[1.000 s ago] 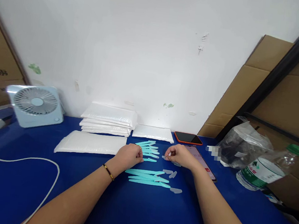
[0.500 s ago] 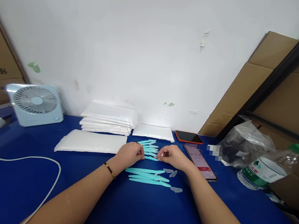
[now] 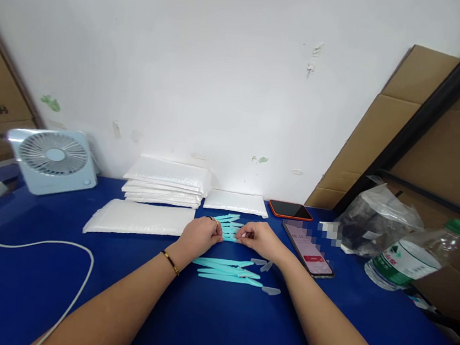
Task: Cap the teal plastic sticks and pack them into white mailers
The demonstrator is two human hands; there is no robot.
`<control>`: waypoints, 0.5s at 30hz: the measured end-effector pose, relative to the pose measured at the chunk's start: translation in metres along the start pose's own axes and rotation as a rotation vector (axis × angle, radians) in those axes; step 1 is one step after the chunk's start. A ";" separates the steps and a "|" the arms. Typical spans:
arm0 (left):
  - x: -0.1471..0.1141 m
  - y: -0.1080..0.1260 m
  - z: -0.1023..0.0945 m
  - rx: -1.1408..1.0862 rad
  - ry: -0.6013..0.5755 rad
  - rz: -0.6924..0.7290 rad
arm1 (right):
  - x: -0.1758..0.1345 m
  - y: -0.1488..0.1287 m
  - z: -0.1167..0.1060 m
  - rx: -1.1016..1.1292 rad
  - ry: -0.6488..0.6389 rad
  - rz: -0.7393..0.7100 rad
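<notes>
My left hand (image 3: 203,235) is closed in a pinch on the handle end of a turquoise eyebrow razor (image 3: 228,239). At its other end my right hand (image 3: 259,238) is closed, with thumb and fingertips pinched together; they cover the blade end, and a small pale bit shows between the fingers. Behind the hands, more turquoise razors (image 3: 229,218) lie fanned out. Nearer me is a loose group of turquoise razors (image 3: 227,272). Clear blade caps lie at their right: one cap (image 3: 270,291) in front, two others (image 3: 258,261) further back.
White padded mailers (image 3: 166,179) are stacked by the wall, with a single mailer (image 3: 141,219) in front. To the right lie a phone (image 3: 308,249) with a lit screen and an orange-edged phone (image 3: 290,210). A bottle (image 3: 415,260), a fan (image 3: 54,161) and a white cable (image 3: 88,267) flank the work.
My right hand has shifted slightly left, closer to my left hand, and less of the razor between them shows. My left hand has stayed nearly still.
</notes>
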State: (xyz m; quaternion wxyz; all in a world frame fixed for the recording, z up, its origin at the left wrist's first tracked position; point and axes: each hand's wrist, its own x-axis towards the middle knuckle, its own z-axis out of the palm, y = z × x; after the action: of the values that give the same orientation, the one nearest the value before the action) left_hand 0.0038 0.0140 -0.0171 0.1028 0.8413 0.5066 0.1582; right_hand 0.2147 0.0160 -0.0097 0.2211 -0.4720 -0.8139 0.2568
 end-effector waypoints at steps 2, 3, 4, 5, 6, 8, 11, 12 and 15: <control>-0.001 0.002 -0.004 0.025 0.080 0.006 | -0.003 -0.001 -0.007 -0.016 0.041 -0.014; -0.003 0.003 -0.007 0.011 0.099 0.015 | -0.007 -0.001 -0.013 -0.023 0.039 -0.015; -0.004 0.004 -0.009 -0.023 0.084 0.037 | -0.010 0.000 -0.019 -0.030 0.014 -0.011; -0.006 0.005 -0.012 -0.070 0.035 0.069 | -0.015 0.000 -0.026 -0.039 -0.034 -0.003; -0.007 0.006 -0.014 -0.121 -0.038 0.106 | -0.018 0.001 -0.032 -0.050 -0.102 0.006; -0.009 0.007 -0.016 -0.203 -0.193 0.168 | -0.024 0.002 -0.039 -0.076 -0.229 0.030; -0.009 0.006 -0.014 -0.220 -0.289 0.177 | -0.025 0.003 -0.038 -0.099 -0.305 0.052; -0.009 0.006 -0.013 -0.194 -0.279 0.174 | -0.024 0.004 -0.036 -0.103 -0.298 0.056; -0.007 0.005 -0.012 -0.061 -0.170 0.190 | -0.021 0.005 -0.032 -0.125 -0.227 0.072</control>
State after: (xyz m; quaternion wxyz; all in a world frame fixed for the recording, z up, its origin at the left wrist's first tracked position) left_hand 0.0005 0.0052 -0.0056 0.1554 0.8923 0.4091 0.1107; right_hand 0.2470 0.0062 0.0088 0.0885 -0.4819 -0.8305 0.2649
